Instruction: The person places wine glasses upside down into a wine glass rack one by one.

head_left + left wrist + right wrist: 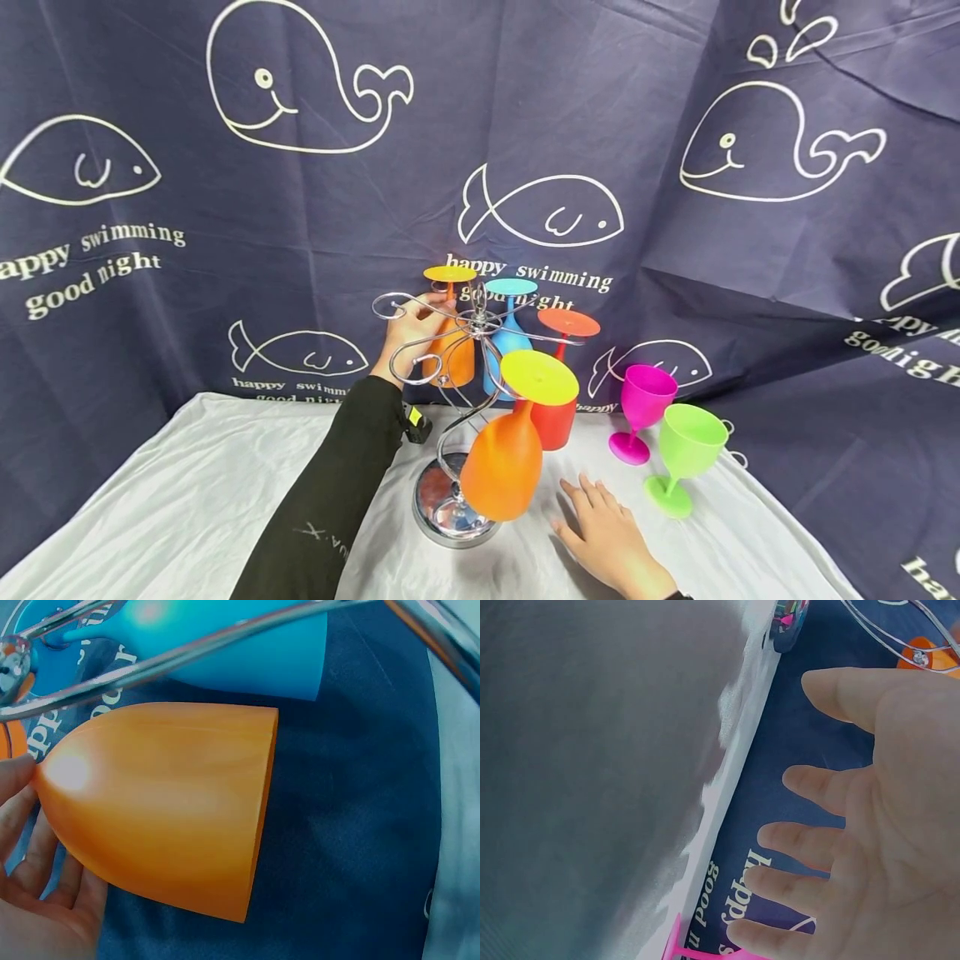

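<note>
My left hand (408,335) reaches behind the chrome stemware rack (432,504) and pinches an upside-down orange goblet (455,360) by its stem, at the rack's upper arms. In the left wrist view, thumb and fingers meet at the narrow end of its bowl (165,806). Beside it a blue goblet (510,340) hangs bowl down. A red goblet (557,427) and a nearer orange goblet (504,462) also hang inverted from the rack. Low over the white cloth, right of the rack, my right hand (611,537) has its fingers spread and holds nothing.
Upright on the cloth at the right stand a magenta goblet (647,396) and a light green goblet (690,442). A small black object with a yellow mark (416,423) is by my left sleeve. Behind the table hangs a dark blue curtain (420,192) with fish drawings.
</note>
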Demonstrator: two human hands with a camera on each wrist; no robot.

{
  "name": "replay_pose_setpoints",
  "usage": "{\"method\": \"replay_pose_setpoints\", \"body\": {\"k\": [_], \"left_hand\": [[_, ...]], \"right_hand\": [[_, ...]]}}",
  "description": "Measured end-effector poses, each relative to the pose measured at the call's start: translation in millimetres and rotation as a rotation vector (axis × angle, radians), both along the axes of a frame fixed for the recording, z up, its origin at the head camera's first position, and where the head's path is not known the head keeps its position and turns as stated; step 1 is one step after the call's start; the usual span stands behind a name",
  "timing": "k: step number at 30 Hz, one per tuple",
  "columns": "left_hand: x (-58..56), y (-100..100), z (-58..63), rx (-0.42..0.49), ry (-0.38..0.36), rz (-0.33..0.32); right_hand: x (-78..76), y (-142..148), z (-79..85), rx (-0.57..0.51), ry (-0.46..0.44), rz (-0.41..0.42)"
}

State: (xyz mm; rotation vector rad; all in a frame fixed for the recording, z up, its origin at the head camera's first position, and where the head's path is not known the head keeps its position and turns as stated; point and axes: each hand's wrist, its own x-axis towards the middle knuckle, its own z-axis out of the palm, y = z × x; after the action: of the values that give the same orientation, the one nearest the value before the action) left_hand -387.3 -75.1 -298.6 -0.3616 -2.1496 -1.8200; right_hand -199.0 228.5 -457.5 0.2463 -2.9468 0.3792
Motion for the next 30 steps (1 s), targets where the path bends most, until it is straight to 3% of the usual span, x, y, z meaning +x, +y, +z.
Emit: {"method": "replay_pose_setpoints", "body": {"k": [7, 12, 20, 30], "left_hand": [[2.4, -5.0, -6.2, 0.051, 0.024, -0.005], [12.3, -7.4, -4.5, 0.02, -0.036, 0.029], [17.3, -8.2, -5.1, -0.044, -0.042, 0.066], [21.2, -11.4, -12.4, -0.039, 0.004, 0.011]], "right_hand": [[-0.2, 1.2, 0.8, 0.008, 0.007, 0.003], [-0.4, 2.1, 1.4, 0.009, -0.009, -0.002], [0.7, 0.7, 1.9, -0.001, -0.003, 0.006], [3.1, -0.9, 2.9, -0.021, -0.022, 0.006]]}}
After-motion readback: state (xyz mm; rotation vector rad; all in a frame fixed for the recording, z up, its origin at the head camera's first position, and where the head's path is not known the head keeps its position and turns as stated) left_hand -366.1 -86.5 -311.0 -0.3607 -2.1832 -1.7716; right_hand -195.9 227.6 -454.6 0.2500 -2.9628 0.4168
